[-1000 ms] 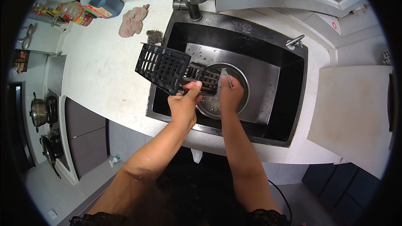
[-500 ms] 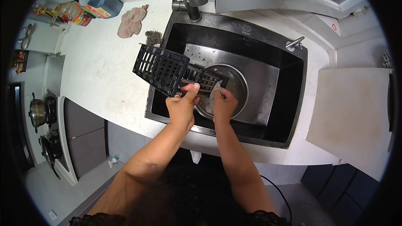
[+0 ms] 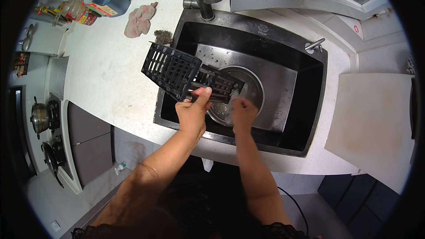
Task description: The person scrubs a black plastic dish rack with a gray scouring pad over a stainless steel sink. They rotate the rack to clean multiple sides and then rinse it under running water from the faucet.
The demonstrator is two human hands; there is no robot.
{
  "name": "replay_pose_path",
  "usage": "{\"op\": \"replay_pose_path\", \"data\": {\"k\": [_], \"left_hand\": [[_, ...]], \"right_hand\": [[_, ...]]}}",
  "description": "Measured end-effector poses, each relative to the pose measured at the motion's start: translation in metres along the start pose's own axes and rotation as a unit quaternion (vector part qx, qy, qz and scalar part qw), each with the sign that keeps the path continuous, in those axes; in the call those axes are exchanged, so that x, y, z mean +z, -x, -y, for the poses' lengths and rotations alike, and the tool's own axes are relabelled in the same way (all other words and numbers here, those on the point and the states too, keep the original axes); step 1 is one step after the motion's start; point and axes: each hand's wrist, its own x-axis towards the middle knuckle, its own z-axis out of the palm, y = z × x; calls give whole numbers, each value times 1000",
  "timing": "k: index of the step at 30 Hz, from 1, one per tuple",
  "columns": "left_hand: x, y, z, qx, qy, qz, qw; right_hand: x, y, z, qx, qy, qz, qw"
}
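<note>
My left hand [image 3: 192,111] is closed around the near edge of a black slatted plastic rack [image 3: 171,69], thumb on top. The rack is tilted over the left side of the black sink [image 3: 290,102], its narrower part reaching over a round metal bowl [image 3: 262,89] with liquid in it. At that narrower end my right hand [image 3: 244,111] pinches a thin pale cloth [image 3: 231,107] against the slats. Motion blurs the right fingers and the cloth somewhat. Part of the bowl lies hidden under the rack and hands.
A dark faucet [image 3: 204,11] rises behind the sink. On the counter to the left are a scouring pad [image 3: 164,37], a crumpled pinkish rag [image 3: 140,20] and several bottles [image 3: 106,2]. A pale board [image 3: 369,119] lies at the right. Pots [image 3: 40,118] stand on a stove far left.
My right hand and the cloth have shifted slightly right along the rack's narrower end. My left hand keeps its hold, and the rack has barely moved.
</note>
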Motion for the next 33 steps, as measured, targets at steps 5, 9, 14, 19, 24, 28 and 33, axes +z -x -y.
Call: {"op": "replay_pose_path", "data": {"k": [5,9,14,19,24,28,33], "left_hand": [[5,1,8,14,17,8,1000],[0,-3,9,37,-11,14,999],[-28,-25,-16,3,-74,112,991],[-62,-51,-25,-7,-187,256,949],[-69,-64,-34,20,-263,341,902],[-76,-66,-38,-28,-218,339,915],[-81,-66,-26,96,-287,162,939]], "right_hand": [[-3,-22,35,0,-75,90,993],[-8,-2,23,48,53,108,991],[-46,-44,36,-46,65,190,979],[-31,-62,69,-12,160,406,900],[1,-72,42,125,238,526,807],[14,-63,7,165,176,522,818],[18,-46,-6,189,82,511,834]]}}
